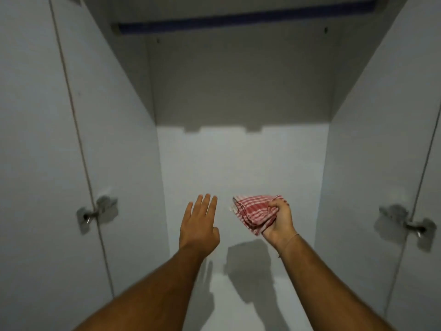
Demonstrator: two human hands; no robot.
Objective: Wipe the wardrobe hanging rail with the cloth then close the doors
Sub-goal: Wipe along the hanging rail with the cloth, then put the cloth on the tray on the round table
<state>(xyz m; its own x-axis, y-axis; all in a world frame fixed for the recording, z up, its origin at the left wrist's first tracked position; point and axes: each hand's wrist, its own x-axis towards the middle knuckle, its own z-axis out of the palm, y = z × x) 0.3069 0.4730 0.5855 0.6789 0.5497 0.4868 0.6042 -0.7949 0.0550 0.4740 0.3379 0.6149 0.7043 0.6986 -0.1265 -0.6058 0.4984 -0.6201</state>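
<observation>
Cloth [256, 213], lower centre-right of frame: red and white check, thin white lines crossing broader red bands. Hanging rail [245, 19], across the top of frame: dark blue, nearly black in shadow. Wardrobe back panel [241, 158], centre: plain white below, grey in the shaded upper part, no pattern. Left door [35, 139] and right door [424, 163], at the frame edges: plain pale grey-white. Left hinge [95, 213] and right hinge [412, 225], at mid-height on either side: dull silver-grey metal. Dark grey shadows on the white floor panel [238, 295], bottom centre.

woven checked cloth [256, 212], matt white wardrobe [238, 168]
</observation>
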